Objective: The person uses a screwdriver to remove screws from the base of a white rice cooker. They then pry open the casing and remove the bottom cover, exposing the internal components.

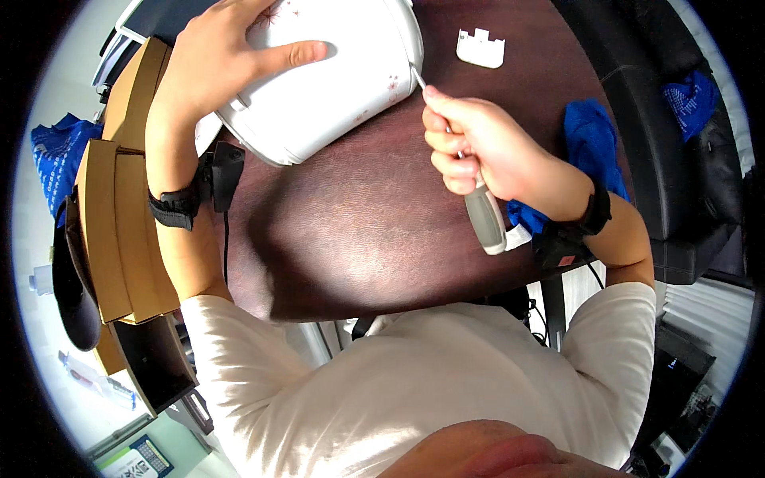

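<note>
Left hand (219, 64) on white cooker (335, 80), right hand (478, 147) gripping screwdriver (484, 215).

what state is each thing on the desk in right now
white appliance: tipped on its side on the dark table, steadied by the left hand
screwdriver: gripped in the right hand, tip against the appliance's edge
small white plastic piece: lying loose, apart from the appliance
blue cloth: crumpled by the right wrist
</note>
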The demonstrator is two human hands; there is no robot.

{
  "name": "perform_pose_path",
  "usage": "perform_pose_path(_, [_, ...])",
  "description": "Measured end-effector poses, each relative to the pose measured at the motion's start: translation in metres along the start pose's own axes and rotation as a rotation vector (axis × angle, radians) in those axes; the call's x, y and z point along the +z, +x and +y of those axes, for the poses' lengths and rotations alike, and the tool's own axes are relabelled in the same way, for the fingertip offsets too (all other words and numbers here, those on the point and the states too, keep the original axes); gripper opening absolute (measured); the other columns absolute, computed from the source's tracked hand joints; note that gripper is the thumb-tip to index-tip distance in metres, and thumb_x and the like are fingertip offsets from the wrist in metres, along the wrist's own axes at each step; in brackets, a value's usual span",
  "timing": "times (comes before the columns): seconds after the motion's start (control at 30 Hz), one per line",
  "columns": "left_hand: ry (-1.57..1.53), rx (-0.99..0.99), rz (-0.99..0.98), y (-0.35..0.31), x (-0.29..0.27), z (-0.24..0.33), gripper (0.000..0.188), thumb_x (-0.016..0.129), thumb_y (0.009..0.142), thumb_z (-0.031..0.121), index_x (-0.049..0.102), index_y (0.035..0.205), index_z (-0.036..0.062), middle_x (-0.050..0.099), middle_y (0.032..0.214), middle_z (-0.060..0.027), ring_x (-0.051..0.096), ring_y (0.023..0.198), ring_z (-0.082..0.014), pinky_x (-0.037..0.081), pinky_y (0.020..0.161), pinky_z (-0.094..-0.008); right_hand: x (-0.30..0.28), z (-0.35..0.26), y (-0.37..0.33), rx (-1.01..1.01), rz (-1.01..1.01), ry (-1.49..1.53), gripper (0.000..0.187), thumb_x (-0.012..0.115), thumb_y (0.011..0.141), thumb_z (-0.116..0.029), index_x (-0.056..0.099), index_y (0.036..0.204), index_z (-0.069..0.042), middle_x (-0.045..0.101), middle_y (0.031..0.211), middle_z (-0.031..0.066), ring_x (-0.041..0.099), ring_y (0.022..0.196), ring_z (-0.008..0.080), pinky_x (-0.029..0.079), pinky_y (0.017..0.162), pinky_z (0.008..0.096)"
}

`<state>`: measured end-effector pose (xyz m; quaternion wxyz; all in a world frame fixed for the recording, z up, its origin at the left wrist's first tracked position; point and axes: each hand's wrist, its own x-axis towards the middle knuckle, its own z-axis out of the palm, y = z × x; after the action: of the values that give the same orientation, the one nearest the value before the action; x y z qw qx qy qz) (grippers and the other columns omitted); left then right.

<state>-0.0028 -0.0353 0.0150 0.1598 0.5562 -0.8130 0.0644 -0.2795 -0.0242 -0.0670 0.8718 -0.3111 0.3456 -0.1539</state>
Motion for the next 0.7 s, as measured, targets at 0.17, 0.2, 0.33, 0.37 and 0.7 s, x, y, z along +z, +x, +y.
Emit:
perform_pose_path(0.17, [0.052,-0.299,-0.207,0.010,-0.026,0.036,0.091,0.078,0.071,0.054,0.051,0.135,-0.0039,0.061,0.120,-0.0278,0.067,0.100,-0.0340,0.054,0.088,-0.0377,-0.002,0.004,0.016,-0.131,0.023,0.056,0.036,0.044,0.103,-0.042,0.042,0.076,-0.017,0.030,0.055,-0.0088,0.029,0.040,0.0030,0.028,0.038,0.0208])
perform_pose_path(0.2, [0.038,-0.250,-0.183,0.012,-0.025,0.031,0.098,0.079,0.067,0.058,0.049,0.136,-0.0050,0.061,0.121,-0.0279,0.067,0.100,-0.0338,0.054,0.088,-0.0374,-0.002,0.001,0.017,-0.122,0.023,0.056,0.036,0.044,0.103,-0.041,0.043,0.076,-0.017,0.030,0.055,-0.0090,0.029,0.040,0.0030,0.028,0.038,0.0208])
perform_pose_path(0.33, [-0.142,-0.265,-0.245,0.020,-0.038,0.040,0.102,0.078,0.067,0.060,0.046,0.138,-0.0059,0.060,0.122,-0.0278,0.065,0.104,-0.0336,0.053,0.088,-0.0368,-0.014,-0.012,0.021,-0.082,-0.012,0.033,0.033,0.047,0.102,-0.040,0.048,0.080,-0.015,0.030,0.053,-0.0090,0.029,0.038,0.0035,0.029,0.036,0.0208])
perform_pose_path(0.37, [-0.177,-0.271,-0.247,0.020,-0.039,0.040,0.101,0.077,0.068,0.060,0.046,0.138,-0.0059,0.060,0.123,-0.0282,0.064,0.107,-0.0343,0.052,0.089,-0.0376,-0.019,-0.016,0.023,-0.078,-0.014,0.006,0.033,0.047,0.102,-0.040,0.049,0.081,-0.015,0.031,0.053,-0.0089,0.030,0.039,0.0034,0.029,0.037,0.0207])
perform_pose_path(0.7, [0.228,-0.005,0.297,-0.012,-0.003,0.021,0.045,0.073,0.083,0.042,0.070,0.115,0.0094,0.069,0.111,-0.0138,0.069,0.097,-0.0278,0.055,0.084,-0.0405,-0.020,-0.014,0.035,-0.029,-0.059,-0.068,0.032,0.048,0.101,-0.040,0.049,0.084,-0.013,0.034,0.059,-0.0073,0.033,0.049,0.0039,0.031,0.042,0.0217])
